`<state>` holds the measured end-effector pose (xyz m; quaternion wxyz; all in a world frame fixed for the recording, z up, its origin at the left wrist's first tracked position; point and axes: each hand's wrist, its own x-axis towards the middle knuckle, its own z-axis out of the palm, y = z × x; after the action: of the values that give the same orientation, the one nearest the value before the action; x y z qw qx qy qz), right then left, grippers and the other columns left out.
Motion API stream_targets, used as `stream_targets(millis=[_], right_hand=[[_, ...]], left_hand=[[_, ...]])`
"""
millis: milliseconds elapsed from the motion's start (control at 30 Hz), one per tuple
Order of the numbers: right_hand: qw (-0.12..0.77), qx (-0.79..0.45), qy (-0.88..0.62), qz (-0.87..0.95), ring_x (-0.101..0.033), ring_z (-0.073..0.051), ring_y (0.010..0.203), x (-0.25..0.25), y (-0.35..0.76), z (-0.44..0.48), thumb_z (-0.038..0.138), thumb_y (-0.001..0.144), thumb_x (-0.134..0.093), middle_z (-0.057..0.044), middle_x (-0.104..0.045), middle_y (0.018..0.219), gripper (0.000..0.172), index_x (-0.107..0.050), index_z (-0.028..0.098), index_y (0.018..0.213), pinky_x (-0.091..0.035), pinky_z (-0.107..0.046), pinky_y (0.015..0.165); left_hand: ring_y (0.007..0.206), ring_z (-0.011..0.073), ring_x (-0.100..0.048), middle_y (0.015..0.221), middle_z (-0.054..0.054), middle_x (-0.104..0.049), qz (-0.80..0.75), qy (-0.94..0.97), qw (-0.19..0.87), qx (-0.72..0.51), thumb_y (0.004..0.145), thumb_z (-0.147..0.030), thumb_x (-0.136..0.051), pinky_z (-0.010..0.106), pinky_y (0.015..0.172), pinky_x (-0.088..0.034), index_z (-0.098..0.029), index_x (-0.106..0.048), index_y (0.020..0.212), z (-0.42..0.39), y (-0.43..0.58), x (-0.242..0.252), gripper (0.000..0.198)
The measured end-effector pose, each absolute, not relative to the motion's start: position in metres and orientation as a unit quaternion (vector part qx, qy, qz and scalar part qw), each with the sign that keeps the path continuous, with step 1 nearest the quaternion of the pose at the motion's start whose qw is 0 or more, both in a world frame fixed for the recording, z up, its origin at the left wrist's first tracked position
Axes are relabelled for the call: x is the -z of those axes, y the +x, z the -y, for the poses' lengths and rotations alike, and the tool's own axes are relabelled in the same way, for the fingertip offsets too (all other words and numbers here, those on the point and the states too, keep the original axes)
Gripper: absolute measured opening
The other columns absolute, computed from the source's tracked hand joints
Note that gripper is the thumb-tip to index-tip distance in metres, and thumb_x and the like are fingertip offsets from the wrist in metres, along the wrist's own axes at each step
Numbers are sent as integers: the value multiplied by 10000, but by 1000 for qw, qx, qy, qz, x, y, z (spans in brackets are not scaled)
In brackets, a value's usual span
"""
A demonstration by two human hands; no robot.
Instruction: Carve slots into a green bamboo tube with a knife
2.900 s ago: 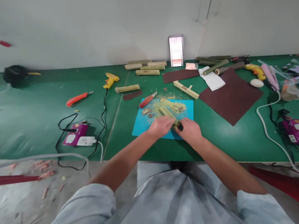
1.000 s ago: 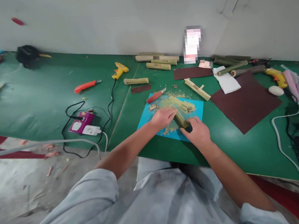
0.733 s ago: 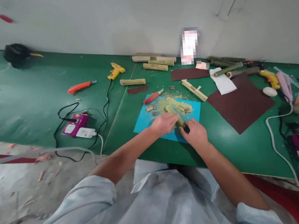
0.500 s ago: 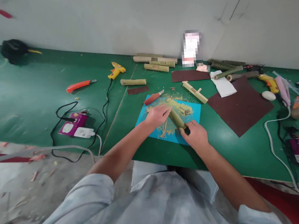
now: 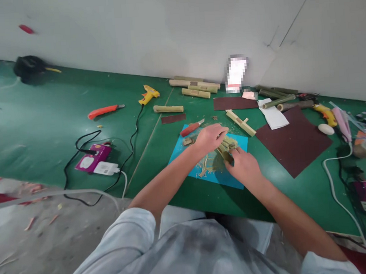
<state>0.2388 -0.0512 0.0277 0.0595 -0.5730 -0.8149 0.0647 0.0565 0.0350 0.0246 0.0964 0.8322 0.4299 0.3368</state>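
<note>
My left hand (image 5: pixel 210 137) is closed over the far end of a short green bamboo piece (image 5: pixel 224 151) that lies on a blue mat (image 5: pixel 225 176). My right hand (image 5: pixel 243 167) is closed at the bamboo's near end; a dark tool showed in it earlier and is hidden now. Bamboo shavings and small cut pieces (image 5: pixel 230 142) lie scattered on the mat around both hands. A red-handled knife (image 5: pixel 191 128) rests at the mat's far left corner.
On the green table (image 5: pixel 44 126) lie an orange utility knife (image 5: pixel 104 111), a yellow glue gun (image 5: pixel 148 94), several bamboo sticks (image 5: pixel 195 87), brown sandpaper sheets (image 5: pixel 292 139), white paper (image 5: pixel 273 116), a purple power strip (image 5: pixel 92 164) with cables, and clutter at the right.
My left hand has slid along the bamboo towards its far end, and my right hand has moved in over the near end. The view has shifted slightly.
</note>
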Motion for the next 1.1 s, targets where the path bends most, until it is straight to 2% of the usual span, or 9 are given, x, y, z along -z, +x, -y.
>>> stream_targets(millis=[167,333,467,600,867,1100], right_hand=[[126,-101,-581,798,-663,-229,877,-7,245,48,419,917,-582,-98,-691,1048,306,-643,184,1103,-455,-316,696],[176,-109,-561,801,-653,-232,879,1,248,51,474,914,-583,-97,-689,1006,356,-656,186,1110,-467,-318,721],[226,-164,-550,787,-648,-191,831,-2,251,52,450,901,-613,-58,-690,971,293,-671,212,1060,-477,-296,731],[230,-186,-538,790,-635,-173,770,-1,252,52,424,886,-633,-48,-685,947,266,-687,219,1046,-483,-291,707],[233,-161,-509,813,-634,-194,776,1,253,53,405,878,-654,-61,-675,920,288,-679,185,1061,-487,-320,707],[242,-143,-499,820,-656,-217,850,2,253,55,407,864,-673,-59,-677,940,291,-667,202,1071,-505,-339,756]], left_hand=[[919,171,-697,957,50,-740,-427,834,87,-338,1007,-262,-493,283,820,-554,-198,-707,1054,-17,29,-24,229],[899,183,-706,940,65,-743,-438,840,27,-319,1005,-256,-489,300,807,-566,-181,-703,1059,-2,16,-15,233],[870,188,-710,924,66,-742,-439,840,10,-319,1002,-254,-503,309,787,-573,-171,-703,1070,-2,9,-7,227],[925,195,-715,972,71,-750,-439,842,24,-313,1003,-253,-499,319,822,-577,-178,-707,1085,-5,6,0,236],[941,193,-719,1003,49,-758,-458,837,91,-286,991,-261,-529,316,815,-582,-206,-704,1111,-4,8,7,219],[958,205,-723,1022,65,-760,-455,836,97,-291,986,-256,-531,337,843,-590,-197,-714,1097,-6,5,6,222]])
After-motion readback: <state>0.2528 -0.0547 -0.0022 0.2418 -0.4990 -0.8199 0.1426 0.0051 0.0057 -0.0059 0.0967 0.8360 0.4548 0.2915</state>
